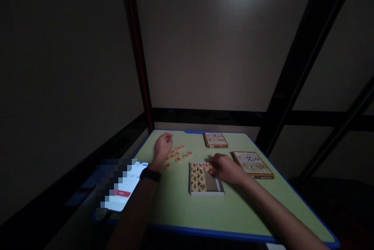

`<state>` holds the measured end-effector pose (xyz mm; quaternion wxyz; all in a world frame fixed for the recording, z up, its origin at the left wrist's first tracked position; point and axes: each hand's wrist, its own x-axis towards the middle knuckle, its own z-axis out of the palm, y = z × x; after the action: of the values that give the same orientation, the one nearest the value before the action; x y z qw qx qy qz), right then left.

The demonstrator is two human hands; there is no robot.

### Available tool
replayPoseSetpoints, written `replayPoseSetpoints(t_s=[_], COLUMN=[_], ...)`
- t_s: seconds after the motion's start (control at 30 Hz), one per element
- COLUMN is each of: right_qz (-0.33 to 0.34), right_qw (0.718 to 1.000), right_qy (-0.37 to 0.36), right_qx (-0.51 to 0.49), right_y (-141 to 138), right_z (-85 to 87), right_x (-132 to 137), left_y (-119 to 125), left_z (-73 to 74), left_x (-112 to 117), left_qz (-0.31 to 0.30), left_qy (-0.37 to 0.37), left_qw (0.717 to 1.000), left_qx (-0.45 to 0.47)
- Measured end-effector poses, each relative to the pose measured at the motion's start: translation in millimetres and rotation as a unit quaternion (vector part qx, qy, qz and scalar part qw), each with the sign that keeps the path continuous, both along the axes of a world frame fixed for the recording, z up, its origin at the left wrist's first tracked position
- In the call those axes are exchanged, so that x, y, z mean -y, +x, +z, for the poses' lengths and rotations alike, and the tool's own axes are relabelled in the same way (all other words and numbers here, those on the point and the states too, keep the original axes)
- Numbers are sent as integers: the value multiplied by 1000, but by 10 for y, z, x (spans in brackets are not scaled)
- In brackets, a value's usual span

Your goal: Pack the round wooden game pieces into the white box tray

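Chess pieces with dark characters sit in two columns along the left side of an open box, which lies on the near middle of the table. In its far row, next to them, is a piece with a red character. Much of the box's right part shows bare bottom. The right hand reaches over the far right corner of the box, fingers bent close together at another piece; whether they grip it or only touch it, I cannot tell. Left of the box, loose pieces with red characters are scattered on the green tabletop. Just beside them is the left hand, its fingers loosely curled; I cannot tell if anything is inside. A dark band circles that wrist. Two printed boxes lie beyond: one at the far side, the other near the right forearm. A lit phone, partly pixelated, is at the table's left edge.
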<state>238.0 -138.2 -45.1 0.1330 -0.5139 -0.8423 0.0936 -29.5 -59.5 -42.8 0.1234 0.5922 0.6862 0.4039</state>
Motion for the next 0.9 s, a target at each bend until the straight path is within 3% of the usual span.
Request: replayPoseSetpoints(t_s=[0.2, 0.5, 0.7, 0.9], right_qz=[15, 88, 99, 103], right_qw=[999, 991, 987, 986], right_qy=[-21, -65, -74, -75], right_qx=[-21, -79, -100, -112], right_y=[1, 5, 15, 22], right_z=[21, 2, -7, 18], right_x=[14, -3, -13, -5], left_y=[-25, 353, 456, 437], left_z=[-136, -271, -362, -370], left_x=[29, 165, 141, 109], left_qz=[-79, -255, -254, -251], left_qy=[-17, 55, 24, 28], left_qw=[986, 933, 921, 934], left_qx=[-144, -249, -294, -253])
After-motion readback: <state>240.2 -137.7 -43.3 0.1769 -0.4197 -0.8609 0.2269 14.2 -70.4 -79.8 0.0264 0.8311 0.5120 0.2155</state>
